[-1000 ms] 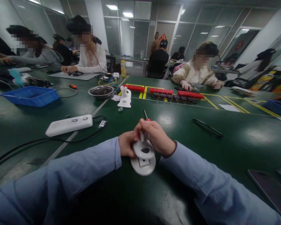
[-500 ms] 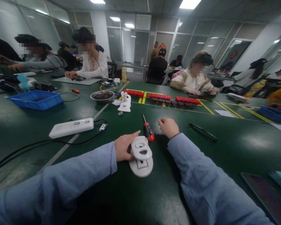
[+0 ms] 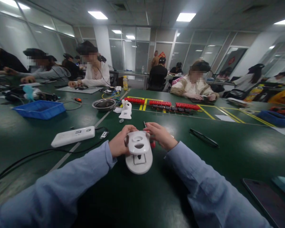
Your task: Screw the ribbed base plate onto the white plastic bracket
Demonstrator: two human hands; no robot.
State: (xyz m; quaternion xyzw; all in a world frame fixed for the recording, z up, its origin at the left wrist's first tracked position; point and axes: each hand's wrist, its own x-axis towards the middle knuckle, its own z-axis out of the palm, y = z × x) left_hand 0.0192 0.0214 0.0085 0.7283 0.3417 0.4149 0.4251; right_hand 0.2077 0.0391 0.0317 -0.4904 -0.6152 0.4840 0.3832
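A white plastic bracket with a round base is tilted up off the green table in front of me. My left hand grips its left side, fingers curled round the upper part. My right hand comes in from the right, fingers bent and touching the bracket's top edge. A red-handled screwdriver lies on the table just behind the bracket, mostly hidden by my right hand. Both of my sleeves are light blue.
A white power strip with a black cable lies to the left. Further back stand a second white bracket, a metal bowl, a blue bin and red parts. Black tweezers lie right; a dark tablet near right. Several people sit around.
My right hand put the screwdriver down on the table, drew away, then came back to the bracket. My left hand has lifted and tilted the bracket. The camera has tipped upward.
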